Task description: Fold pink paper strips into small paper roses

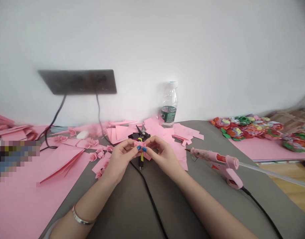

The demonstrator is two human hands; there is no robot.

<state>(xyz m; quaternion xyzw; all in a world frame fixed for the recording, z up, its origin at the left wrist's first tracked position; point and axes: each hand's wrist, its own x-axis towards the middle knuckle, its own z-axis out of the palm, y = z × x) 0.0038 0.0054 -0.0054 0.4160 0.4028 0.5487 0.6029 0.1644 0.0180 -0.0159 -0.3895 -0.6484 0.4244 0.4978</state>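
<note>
My left hand and my right hand meet over the grey table, both pinching a small folded piece of pink paper between thumbs and fingertips. The thumbnails are painted blue. A silver bangle sits on my left wrist. Just behind the hands lie black scissors with a yellow-handled tool under them, on a pile of cut pink paper sheets.
A pink hot glue gun rests on its stand to the right, its cord trailing off. A plastic bottle stands by the wall. Small pink paper roses and big pink sheets lie left. Colourful paper flowers lie far right. A cable crosses the table.
</note>
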